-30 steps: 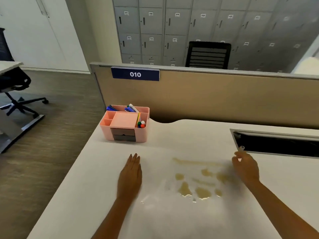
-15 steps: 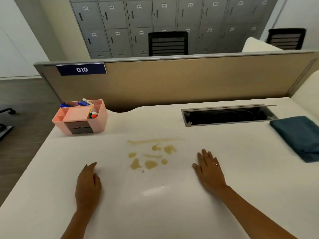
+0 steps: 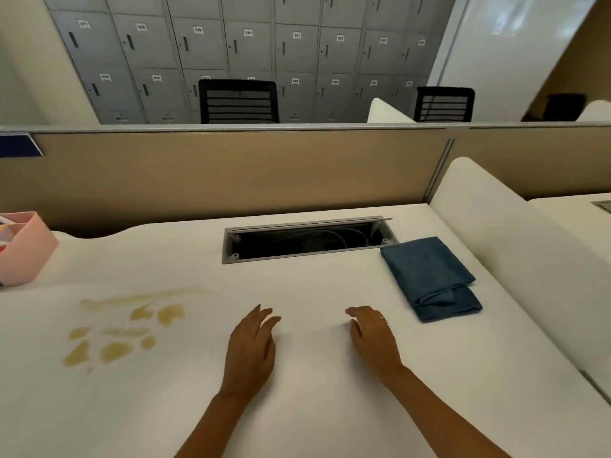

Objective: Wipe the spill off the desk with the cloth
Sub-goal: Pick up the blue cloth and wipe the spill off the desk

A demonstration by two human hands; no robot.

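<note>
A yellowish-brown spill [image 3: 115, 328] lies in several patches on the white desk [image 3: 314, 285], at the left. A folded dark blue cloth [image 3: 431, 276] rests on the desk at the right, just right of the cable opening. My left hand [image 3: 253, 350] lies palm down on the desk, right of the spill, holding nothing. My right hand [image 3: 373, 337] hovers palm down a short way left of the cloth, fingers slightly curled, empty and not touching the cloth.
A pink desk organiser [image 3: 23, 249] stands at the left edge. An open cable tray [image 3: 307, 239] is sunk into the desk at the back. A tan partition [image 3: 231, 170] closes the far side, a white divider [image 3: 515, 246] the right.
The view has swung to the right, so the spill now sits at the left and the cloth is nearer the middle. Both hands have shifted right across the desk, toward the cloth.
</note>
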